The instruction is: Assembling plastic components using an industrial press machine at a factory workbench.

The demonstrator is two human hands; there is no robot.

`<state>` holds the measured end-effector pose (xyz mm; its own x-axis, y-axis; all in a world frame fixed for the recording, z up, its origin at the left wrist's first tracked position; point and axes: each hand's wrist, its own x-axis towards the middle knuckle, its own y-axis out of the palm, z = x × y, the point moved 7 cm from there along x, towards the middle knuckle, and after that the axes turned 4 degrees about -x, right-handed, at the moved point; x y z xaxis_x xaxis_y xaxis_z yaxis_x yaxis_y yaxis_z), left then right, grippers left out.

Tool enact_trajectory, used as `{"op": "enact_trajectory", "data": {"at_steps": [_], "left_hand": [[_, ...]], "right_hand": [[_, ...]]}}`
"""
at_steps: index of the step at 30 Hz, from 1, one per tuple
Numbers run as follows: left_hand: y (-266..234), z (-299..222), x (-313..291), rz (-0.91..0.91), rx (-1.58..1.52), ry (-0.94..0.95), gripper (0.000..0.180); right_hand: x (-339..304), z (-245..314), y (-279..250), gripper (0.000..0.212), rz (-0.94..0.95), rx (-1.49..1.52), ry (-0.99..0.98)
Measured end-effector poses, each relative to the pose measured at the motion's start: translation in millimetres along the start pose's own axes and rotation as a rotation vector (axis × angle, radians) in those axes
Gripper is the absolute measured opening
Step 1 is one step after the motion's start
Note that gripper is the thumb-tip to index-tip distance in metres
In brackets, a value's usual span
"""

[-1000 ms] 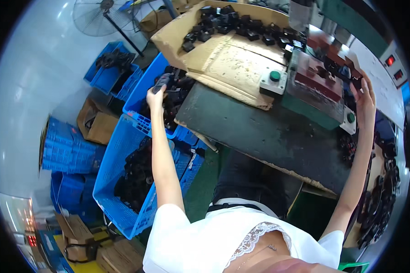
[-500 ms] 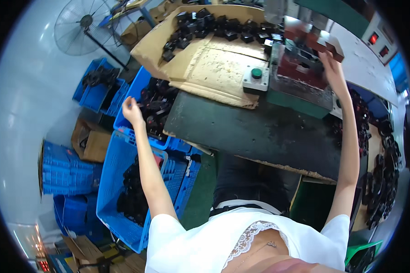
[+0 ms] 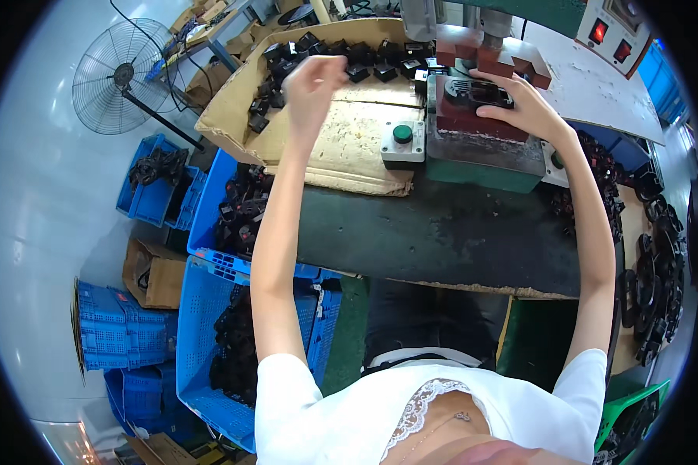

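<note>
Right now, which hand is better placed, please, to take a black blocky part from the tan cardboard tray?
Probably the left hand: it appears near black blocky parts; the right hand is at the dark red block.

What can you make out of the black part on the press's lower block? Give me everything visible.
The black part looks like glossy moulded plastic, with a seemingly rounded left section. It lies roughly crosswise on the reddish-brown lower block, beneath the raised upper block. The right hand reaches in from the right, its thumb by the near side; firm grip or light touch, I cannot tell. Its right end is partly hidden.
</note>
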<state>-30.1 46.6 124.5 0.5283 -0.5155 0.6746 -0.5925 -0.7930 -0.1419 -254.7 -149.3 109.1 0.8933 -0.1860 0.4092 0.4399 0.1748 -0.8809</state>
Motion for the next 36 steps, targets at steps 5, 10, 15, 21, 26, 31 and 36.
{"op": "enact_trajectory", "data": {"at_steps": [5, 10, 15, 21, 26, 31, 36], "left_hand": [[54.2, 64.3, 26.7, 0.21, 0.71, 0.282, 0.02], [75.9, 133.4, 51.2, 0.328, 1.273, 0.141, 0.041], [90.1, 190.0, 61.4, 0.62, 1.274, -0.12, 0.075], [65.2, 217.4, 79.3, 0.5, 1.216, -0.11, 0.065], [63.9, 191.5, 70.1, 0.227, 0.615, -0.037, 0.05], [40.8, 181.3, 63.0, 0.195, 0.104, -0.256, 0.046], [41.7, 152.2, 47.1, 0.209, -0.106, -0.419, 0.037]], "right_hand": [[-33.0, 5.7, -27.6, 0.052, -0.083, -0.011, 0.038], [-95.0, 6.8, -61.0, 0.037, -0.158, -0.003, 0.039], [-166.8, -19.5, -94.1, 0.025, -0.271, -0.056, 0.253], [-218.5, -38.0, -110.5, 0.017, -0.361, -0.165, 0.387], [-247.7, -54.6, -120.9, 0.015, -0.393, -0.175, 0.502], [-243.9, -69.7, -111.3, 0.012, -0.332, -0.082, 0.498], [-228.5, -99.1, -96.6, 0.013, -0.169, -0.02, 0.505]]}}
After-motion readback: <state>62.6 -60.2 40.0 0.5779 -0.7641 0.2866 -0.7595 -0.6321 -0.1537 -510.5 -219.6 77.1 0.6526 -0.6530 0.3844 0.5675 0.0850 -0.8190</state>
